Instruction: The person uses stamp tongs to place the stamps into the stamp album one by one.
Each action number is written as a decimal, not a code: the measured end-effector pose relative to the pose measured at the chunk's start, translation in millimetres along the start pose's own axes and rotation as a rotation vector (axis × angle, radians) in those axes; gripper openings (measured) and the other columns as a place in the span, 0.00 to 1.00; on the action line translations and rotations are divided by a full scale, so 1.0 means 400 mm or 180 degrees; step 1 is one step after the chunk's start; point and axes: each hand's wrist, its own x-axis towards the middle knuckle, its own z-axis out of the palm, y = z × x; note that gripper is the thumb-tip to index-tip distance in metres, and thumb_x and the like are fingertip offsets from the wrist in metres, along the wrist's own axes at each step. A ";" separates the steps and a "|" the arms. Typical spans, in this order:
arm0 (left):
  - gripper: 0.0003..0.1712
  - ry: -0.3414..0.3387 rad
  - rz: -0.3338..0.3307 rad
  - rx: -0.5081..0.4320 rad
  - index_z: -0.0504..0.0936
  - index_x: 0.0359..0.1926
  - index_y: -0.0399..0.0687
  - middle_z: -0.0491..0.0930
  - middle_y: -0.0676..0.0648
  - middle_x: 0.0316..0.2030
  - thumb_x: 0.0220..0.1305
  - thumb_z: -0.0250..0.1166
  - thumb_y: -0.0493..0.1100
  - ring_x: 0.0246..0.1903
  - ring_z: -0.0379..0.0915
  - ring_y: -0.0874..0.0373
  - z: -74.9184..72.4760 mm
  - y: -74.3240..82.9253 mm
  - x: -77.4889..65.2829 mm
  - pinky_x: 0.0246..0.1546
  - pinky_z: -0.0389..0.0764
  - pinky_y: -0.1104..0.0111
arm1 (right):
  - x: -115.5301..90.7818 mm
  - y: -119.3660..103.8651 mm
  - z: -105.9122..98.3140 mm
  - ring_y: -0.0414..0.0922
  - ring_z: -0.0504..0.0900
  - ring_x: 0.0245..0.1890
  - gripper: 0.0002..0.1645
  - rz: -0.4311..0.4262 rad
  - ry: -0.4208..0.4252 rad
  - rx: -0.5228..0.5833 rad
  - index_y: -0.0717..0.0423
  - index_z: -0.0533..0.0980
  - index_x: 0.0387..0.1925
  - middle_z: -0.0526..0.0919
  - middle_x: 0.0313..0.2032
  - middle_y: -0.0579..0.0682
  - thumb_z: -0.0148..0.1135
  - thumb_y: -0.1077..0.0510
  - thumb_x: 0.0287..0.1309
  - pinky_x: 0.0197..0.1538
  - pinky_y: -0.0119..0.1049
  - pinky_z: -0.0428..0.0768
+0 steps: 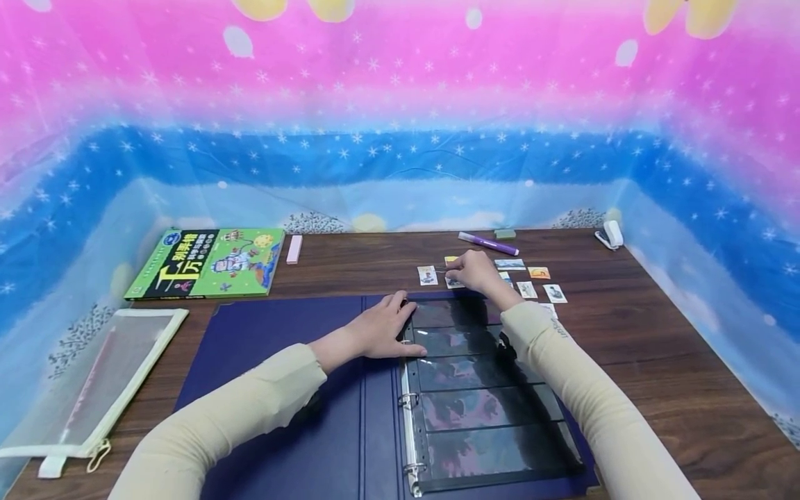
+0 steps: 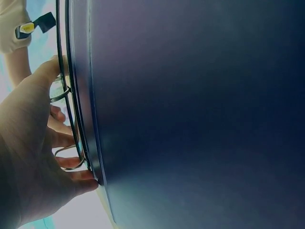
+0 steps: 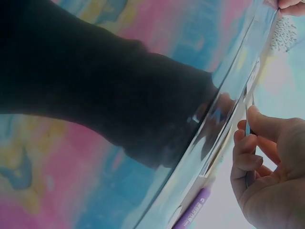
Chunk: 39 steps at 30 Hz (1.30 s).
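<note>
A dark blue ring binder (image 1: 275,389) lies spread on the table, a black page of clear pockets (image 1: 478,410) on its right side. My left hand (image 1: 384,326) rests at the metal rings (image 2: 60,96), fingers spread over the page's inner upper edge. Beyond the binder's top edge, my right hand (image 1: 476,272) pinches a pair of tweezers (image 3: 248,126) among several small stamps (image 1: 428,276). The tweezers point left, toward the leftmost stamps. Whether the tips hold a stamp cannot be made out. My right hand partly covers some of the stamps.
A purple marker (image 1: 489,243) and a green block (image 1: 504,235) lie behind the stamps. At the back right stands a white stapler (image 1: 610,235). A green book (image 1: 212,262), a pink-and-white eraser (image 1: 294,249) and a mesh zip pouch (image 1: 103,382) lie on the left.
</note>
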 end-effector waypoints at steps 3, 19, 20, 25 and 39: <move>0.54 -0.0012 -0.0014 0.0032 0.55 0.70 0.45 0.48 0.37 0.70 0.54 0.51 0.75 0.69 0.52 0.43 0.000 0.000 0.000 0.63 0.66 0.54 | 0.004 0.001 0.002 0.48 0.82 0.39 0.17 0.0011 -0.0060 -0.0009 0.53 0.80 0.48 0.84 0.47 0.56 0.58 0.53 0.60 0.42 0.39 0.75; 0.53 0.0005 0.0014 0.0011 0.56 0.70 0.45 0.49 0.36 0.70 0.55 0.51 0.75 0.68 0.53 0.42 0.002 -0.001 -0.002 0.61 0.67 0.53 | 0.011 -0.005 0.011 0.50 0.81 0.49 0.15 0.0050 -0.0125 -0.0022 0.50 0.82 0.45 0.85 0.46 0.53 0.59 0.51 0.60 0.52 0.45 0.76; 0.53 0.0010 0.0017 0.0009 0.56 0.70 0.45 0.50 0.36 0.70 0.55 0.52 0.75 0.68 0.53 0.42 0.002 -0.002 0.000 0.61 0.67 0.53 | 0.011 -0.005 0.011 0.50 0.81 0.49 0.15 0.0068 -0.0120 -0.0029 0.50 0.82 0.45 0.85 0.46 0.53 0.59 0.51 0.60 0.53 0.45 0.76; 0.53 -0.0014 0.0001 0.0046 0.55 0.70 0.45 0.49 0.37 0.70 0.54 0.51 0.75 0.69 0.53 0.43 0.006 -0.003 0.006 0.62 0.67 0.55 | 0.007 -0.007 0.007 0.50 0.81 0.48 0.14 0.0100 -0.0114 -0.0116 0.49 0.83 0.44 0.85 0.46 0.53 0.59 0.51 0.60 0.52 0.45 0.76; 0.53 -0.0031 -0.0013 0.0034 0.54 0.71 0.45 0.47 0.37 0.71 0.55 0.50 0.75 0.69 0.51 0.43 0.004 -0.003 0.006 0.63 0.65 0.54 | 0.003 -0.015 0.003 0.48 0.82 0.43 0.12 0.0119 -0.0064 -0.0163 0.47 0.84 0.40 0.85 0.45 0.50 0.59 0.49 0.59 0.45 0.42 0.77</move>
